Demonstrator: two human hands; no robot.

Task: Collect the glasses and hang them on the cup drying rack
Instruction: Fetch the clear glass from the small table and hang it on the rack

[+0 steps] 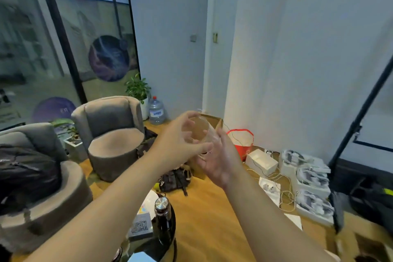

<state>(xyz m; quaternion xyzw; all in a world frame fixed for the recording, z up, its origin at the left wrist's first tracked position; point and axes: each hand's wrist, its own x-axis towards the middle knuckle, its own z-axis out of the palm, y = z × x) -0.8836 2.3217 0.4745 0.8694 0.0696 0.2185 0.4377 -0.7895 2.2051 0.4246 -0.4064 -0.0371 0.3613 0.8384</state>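
A clear drinking glass [202,128] is held up in front of me, well above the floor. My left hand [180,142] grips it from the left, fingers and thumb curled round its wall. My right hand [221,155] is beside it on the right, palm turned toward me, fingers straight and touching the glass's side. The glass is blurred and partly hidden by the fingers. No cup drying rack is in view.
A dark round table [163,247] at the bottom holds a dark bottle [162,219] with a metal cap. Grey armchairs [114,134] stand on the left. White boxes [310,187], cables, a red bag [244,140] and a backpack [174,178] lie on the wooden floor.
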